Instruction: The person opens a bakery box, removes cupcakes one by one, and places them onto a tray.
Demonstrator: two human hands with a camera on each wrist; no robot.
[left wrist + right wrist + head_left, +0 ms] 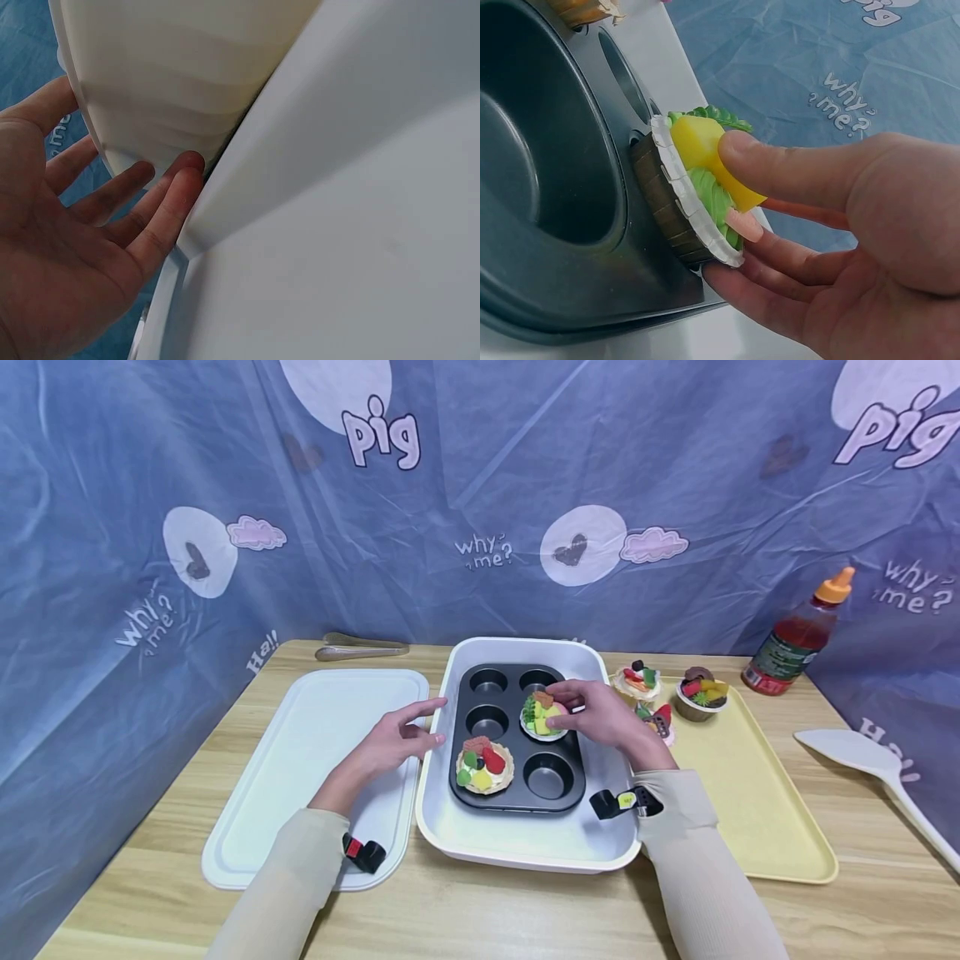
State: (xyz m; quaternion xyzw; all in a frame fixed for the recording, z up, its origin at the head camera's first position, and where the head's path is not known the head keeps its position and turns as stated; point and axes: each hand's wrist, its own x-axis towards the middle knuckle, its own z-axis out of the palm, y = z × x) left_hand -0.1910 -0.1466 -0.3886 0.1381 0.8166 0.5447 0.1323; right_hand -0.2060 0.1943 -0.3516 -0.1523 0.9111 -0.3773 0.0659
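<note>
In the head view, a dark muffin tin (pixel 487 808) lies inside a white basin (pixel 525 852). My right hand (pixel 603 718) holds a cupcake (pixel 542 717) with green cream and yellow pieces at the middle right cup. The right wrist view shows my thumb on the yellow topping and my fingers along the far edge; part of the brown paper wrapper (pixel 660 195) shows above the tin. A fruit tart (pixel 483 767) sits in the near left cup. My left hand (pixel 386 743), fingers spread and loosely bent, is at the basin's left rim and touches its outside in the left wrist view.
A white tray (pixel 300 760) lies left of the basin, with metal tongs (pixel 363 648) behind it. On the yellow tray (pixel 750 810) at right stand several cakes, including a chocolate cupcake (pixel 701 695). Beyond are a sauce bottle (pixel 795 639) and a white spoon (pixel 862 756).
</note>
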